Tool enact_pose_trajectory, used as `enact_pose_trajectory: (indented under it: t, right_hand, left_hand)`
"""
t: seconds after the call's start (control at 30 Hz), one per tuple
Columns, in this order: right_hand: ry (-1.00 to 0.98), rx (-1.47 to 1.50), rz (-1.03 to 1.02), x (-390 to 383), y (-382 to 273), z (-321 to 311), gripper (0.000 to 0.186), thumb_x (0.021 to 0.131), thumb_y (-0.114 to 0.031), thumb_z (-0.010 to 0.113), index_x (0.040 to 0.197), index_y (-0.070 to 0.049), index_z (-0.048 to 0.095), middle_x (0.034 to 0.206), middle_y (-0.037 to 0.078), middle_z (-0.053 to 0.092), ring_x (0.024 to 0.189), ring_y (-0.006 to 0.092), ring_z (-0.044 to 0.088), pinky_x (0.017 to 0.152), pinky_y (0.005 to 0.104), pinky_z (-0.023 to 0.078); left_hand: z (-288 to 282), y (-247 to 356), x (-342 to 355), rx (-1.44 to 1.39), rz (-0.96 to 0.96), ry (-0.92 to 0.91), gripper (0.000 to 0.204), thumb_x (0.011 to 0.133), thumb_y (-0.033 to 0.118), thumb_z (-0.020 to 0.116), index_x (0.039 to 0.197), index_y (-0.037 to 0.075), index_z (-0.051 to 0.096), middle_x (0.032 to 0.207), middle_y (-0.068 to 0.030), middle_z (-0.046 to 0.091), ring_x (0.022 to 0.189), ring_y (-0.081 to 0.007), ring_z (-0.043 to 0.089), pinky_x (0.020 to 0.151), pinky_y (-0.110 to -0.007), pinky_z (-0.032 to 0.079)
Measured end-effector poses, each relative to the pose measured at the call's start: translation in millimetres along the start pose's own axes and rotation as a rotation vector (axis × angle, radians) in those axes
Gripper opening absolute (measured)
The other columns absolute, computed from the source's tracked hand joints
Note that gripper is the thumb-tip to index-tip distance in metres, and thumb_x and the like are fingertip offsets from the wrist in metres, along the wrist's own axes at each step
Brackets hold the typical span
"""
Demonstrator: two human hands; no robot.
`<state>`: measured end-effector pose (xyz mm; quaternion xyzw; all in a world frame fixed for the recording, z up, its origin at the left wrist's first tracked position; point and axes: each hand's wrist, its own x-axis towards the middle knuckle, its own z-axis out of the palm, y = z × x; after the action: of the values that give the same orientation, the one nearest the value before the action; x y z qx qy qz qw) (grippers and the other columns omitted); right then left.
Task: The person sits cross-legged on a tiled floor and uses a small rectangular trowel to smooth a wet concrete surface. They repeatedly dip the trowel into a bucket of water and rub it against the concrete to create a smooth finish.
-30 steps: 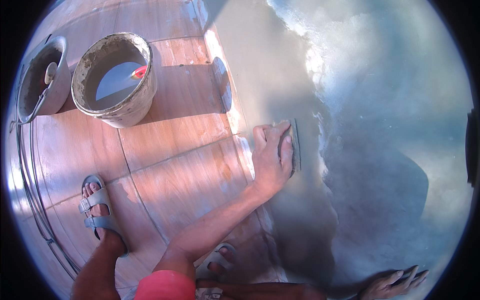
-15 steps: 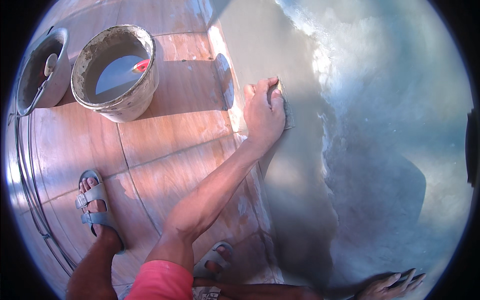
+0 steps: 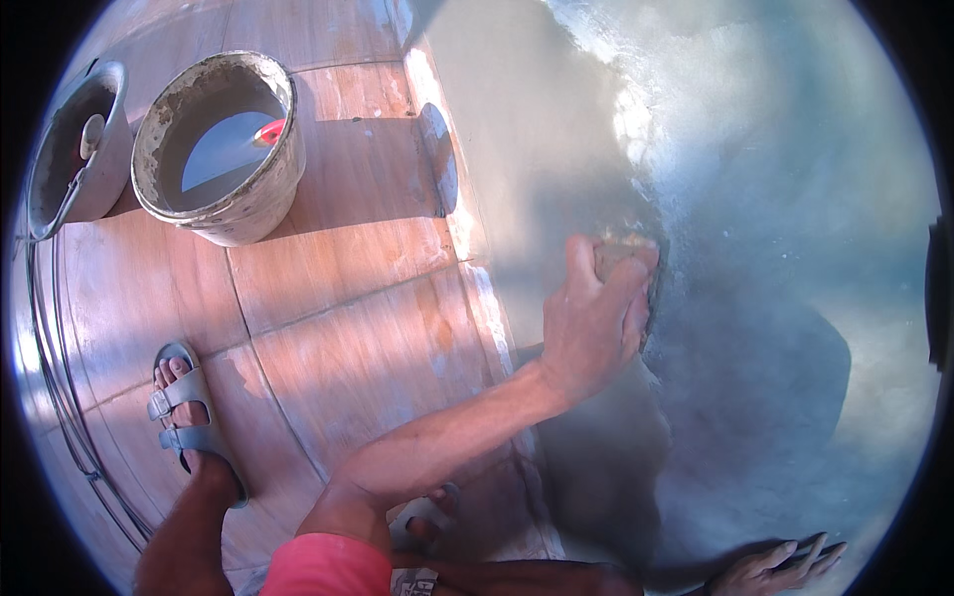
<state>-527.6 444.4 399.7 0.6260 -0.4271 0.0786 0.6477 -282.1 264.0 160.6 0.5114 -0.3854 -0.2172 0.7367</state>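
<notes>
My left hand [image 3: 596, 323], on the arm with the red sleeve, is closed around a flat, worn, plaster-stained rectangular block [image 3: 618, 260]. The block lies against the wet grey plaster [image 3: 537, 129], close to the uneven pale line where the damp band meets a lighter, bluish grey surface [image 3: 755, 268]. Its dark edge shows beside my fingers; its underside is hidden. At the lower right, my right hand [image 3: 780, 568] has its fingers spread over the grey surface. It holds nothing that I can see.
On wood-look tiles [image 3: 348, 328] at the far left stand a plaster-crusted bucket [image 3: 248, 214] of water with a red object and a second bucket [image 3: 104, 179] with a tool handle. Dark cables [image 3: 65, 377] run along the left. My sandalled foot [image 3: 189, 417] is nearer.
My left hand has slid the block right and nearer over the plaster, away from the tile edge. My right hand stays in place. The buckets appear slightly farther left.
</notes>
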Motion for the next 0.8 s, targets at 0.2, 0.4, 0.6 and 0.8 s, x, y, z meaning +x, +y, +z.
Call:
enact_pose_trajectory:
  t: [0.2, 0.4, 0.6, 0.8]
  right_hand:
    - [-0.018, -0.124, -0.028, -22.3, 25.7, 2.9, 0.039, 0.101, -0.02, 0.056, 0.128, 0.008, 0.055, 0.135, 0.031, 0.049, 0.126, 0.0464, 0.048, 0.105, 0.0585, 0.038]
    - [-0.019, -0.031, -0.027, -9.9, 8.9, 3.8, 0.041, 0.101, -0.022, 0.056, 0.131, 0.006, 0.053, 0.138, 0.028, 0.049, 0.128, 0.044, 0.047, 0.107, 0.0564, 0.037]
    - [0.023, 0.001, 0.008, 2.3, -13.6, 0.7, 0.039, 0.102, -0.023, 0.054, 0.129, 0.005, 0.058, 0.146, 0.027, 0.043, 0.134, 0.043, 0.042, 0.111, 0.0572, 0.032]
    - [0.025, 0.021, -0.05, 5.0, -16.4, 3.5, 0.038, 0.102, -0.022, 0.053, 0.127, 0.005, 0.059, 0.147, 0.028, 0.042, 0.133, 0.0422, 0.044, 0.111, 0.0552, 0.035]
  left_hand:
    - [-5.1, 3.7, 1.8, -0.016, -0.123, 0.043, 0.031, 0.087, 0.004, 0.063, 0.118, 0.01, 0.063, 0.105, -0.0211, 0.054, 0.082, -0.0333, 0.062, 0.067, -0.041, 0.054]
    - [3.8, 11.6, -65.4, -0.009, 0.169, -0.123, 0.037, 0.085, 0.007, 0.067, 0.121, 0.014, 0.064, 0.109, -0.0211, 0.053, 0.076, -0.032, 0.064, 0.058, -0.04, 0.055]
    - [-17.8, -85.5, -26.1, 0.029, -0.234, 0.135, 0.029, 0.093, 0.01, 0.058, 0.121, 0.005, 0.059, 0.106, -0.0186, 0.054, 0.093, -0.0339, 0.059, 0.08, -0.04, 0.051]
    - [-28.5, -86.9, 57.8, 0.019, -0.209, 0.143, 0.025, 0.097, 0.011, 0.053, 0.119, 0.003, 0.06, 0.103, -0.0181, 0.054, 0.093, -0.0325, 0.058, 0.08, -0.04, 0.049]
